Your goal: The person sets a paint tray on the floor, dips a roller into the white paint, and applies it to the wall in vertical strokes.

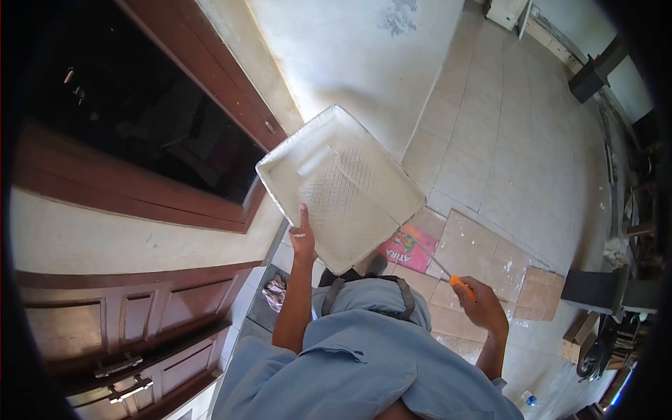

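Note:
My left hand (302, 241) grips the near left edge of a white paint tray (357, 220), thumb over its rim. The tray is held up off the floor, its ribbed ramp facing me and its surface coated with pale paint. In my right hand (479, 302) is the orange handle of a paint roller (463, 288). Its long thin metal rod runs up over the tray's edge. The white roller head (315, 161) lies against the inside of the tray, toward the far left end.
A brown-framed window (238, 203) and wooden door (140, 315) stand at left. A white wall (350, 49) rises ahead. Paint-spotted cardboard (476, 245) and a pink sheet (413, 250) lie on the tiled floor. A crumpled cloth (274, 292) is near my left arm; dark furniture (595, 290) stands at right.

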The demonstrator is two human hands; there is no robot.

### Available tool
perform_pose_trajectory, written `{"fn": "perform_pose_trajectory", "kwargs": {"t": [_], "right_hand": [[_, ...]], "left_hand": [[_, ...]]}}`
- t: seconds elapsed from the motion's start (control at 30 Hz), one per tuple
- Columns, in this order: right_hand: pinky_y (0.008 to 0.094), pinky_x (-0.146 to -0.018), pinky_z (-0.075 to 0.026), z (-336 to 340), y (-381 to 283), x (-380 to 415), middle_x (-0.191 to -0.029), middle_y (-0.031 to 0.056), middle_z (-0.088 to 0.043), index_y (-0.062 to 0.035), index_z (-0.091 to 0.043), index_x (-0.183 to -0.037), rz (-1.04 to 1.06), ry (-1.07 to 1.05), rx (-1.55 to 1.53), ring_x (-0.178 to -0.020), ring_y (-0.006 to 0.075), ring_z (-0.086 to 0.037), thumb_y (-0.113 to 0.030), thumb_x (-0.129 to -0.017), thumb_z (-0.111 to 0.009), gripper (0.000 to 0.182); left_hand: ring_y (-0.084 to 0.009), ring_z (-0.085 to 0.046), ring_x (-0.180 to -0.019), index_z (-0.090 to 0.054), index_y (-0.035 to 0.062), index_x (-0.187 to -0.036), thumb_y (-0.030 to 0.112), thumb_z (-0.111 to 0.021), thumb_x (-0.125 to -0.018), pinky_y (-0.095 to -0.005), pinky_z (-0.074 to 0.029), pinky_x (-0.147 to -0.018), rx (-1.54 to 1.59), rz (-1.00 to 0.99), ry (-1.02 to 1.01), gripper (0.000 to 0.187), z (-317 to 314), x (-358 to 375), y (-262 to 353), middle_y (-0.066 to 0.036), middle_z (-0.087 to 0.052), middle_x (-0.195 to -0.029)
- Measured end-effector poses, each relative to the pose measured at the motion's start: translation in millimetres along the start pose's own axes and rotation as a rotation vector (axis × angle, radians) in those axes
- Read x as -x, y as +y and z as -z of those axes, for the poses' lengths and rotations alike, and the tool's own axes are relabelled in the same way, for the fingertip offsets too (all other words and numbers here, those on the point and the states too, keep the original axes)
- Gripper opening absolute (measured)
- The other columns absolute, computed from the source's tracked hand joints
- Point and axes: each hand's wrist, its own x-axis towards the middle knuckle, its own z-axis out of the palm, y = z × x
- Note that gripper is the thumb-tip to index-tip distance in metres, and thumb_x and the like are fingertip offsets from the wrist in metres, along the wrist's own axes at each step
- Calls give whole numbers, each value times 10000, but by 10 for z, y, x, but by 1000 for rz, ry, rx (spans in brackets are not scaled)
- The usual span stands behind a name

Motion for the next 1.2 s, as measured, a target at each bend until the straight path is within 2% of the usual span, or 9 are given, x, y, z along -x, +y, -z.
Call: {"fn": "perform_pose_trajectory", "kwargs": {"t": [0.13, 0.23, 0.43, 0.47, 0.63, 0.73, 0.8, 1.0, 1.2], "right_hand": [[363, -725, -488, 80, -94, 86, -859, 170, -678, -22, -636, -1166, -92, -4, 19, -762, 268, -648, -360, -954, -567, 405], [347, -699, -485, 71, -104, 151, -811, 153, -667, -18, -635, -1163, -101, 24, 3, -706, 238, -626, -358, -953, -574, 405], [311, -627, -476, 96, -108, 528, -736, 109, -637, -26, -651, -1124, -217, 37, -50, -644, 170, -600, -340, -951, -591, 363], [298, -611, -476, 97, -76, 574, -729, 74, -627, -30, -654, -1112, -223, 31, -28, -620, 144, -585, -326, -955, -591, 341], [281, -603, -480, -238, -247, 498, -765, 56, -628, -22, -607, -1132, -251, -34, -146, -608, 129, -579, -304, -966, -573, 329], [277, -595, -480, -451, -367, 466, -772, 59, -625, -15, -585, -1123, -251, -44, -177, -611, 120, -579, -290, -970, -563, 316], [269, -582, -476, -451, -368, 528, -764, 55, -618, -14, -587, -1100, -221, -27, -157, -604, 109, -568, -279, -970, -561, 296], [251, -578, -467, -349, -464, 714, -741, 35, -595, -16, -609, -1062, -326, -20, -127, -601, 99, -553, -265, -971, -567, 269], [262, -626, -488, -637, -419, 639, -754, 48, -598, 14, -602, -1065, -178, -59, -265, -664, 113, -585, -233, -985, -552, 264]], "left_hand": [[-297, -609, -1064, -451, -135, -1308, 602, -619, -860, -424, -513, -903, -15, 46, -103, 879, -12, -110, 49, -212, -568, -1257], [-257, -633, -1006, -509, -124, -1267, 555, -640, -872, -399, -538, -856, -32, 51, -41, 796, -51, -239, -6, -187, -609, -1205], [-262, -629, -1010, -494, -125, -1283, 592, -630, -860, -407, -534, -856, -67, 61, -133, 843, -19, -492, 66, -189, -603, -1211], [-264, -627, -1009, -494, -126, -1283, 596, -632, -857, -404, -529, -856, -84, 61, -126, 851, -1, -574, 64, -190, -605, -1208], [-264, -609, -1020, -498, -136, -1278, 598, -638, -851, -383, -495, -870, -213, 77, -105, 861, 112, -803, 72, -190, -605, -1214], [-263, -597, -1039, -507, -137, -1271, 605, -642, -844, -375, -475, -894, -172, 26, -131, 867, 131, -876, 95, -195, -604, -1220], [-261, -596, -1041, -514, -136, -1266, 613, -641, -840, -374, -474, -899, -239, 62, -106, 871, 154, -907, 172, -199, -602, -1224], [-268, -595, -1053, -525, -149, -1246, 626, -632, -837, -378, -474, -908, -293, 54, -92, 883, 240, -1045, 132, -215, -599, -1223], [-275, -594, -1066, -506, -157, -1259, 640, -620, -837, -381, -477, -906, -314, 90, -123, 908, 305, -1113, 181, -223, -592, -1231]]}}
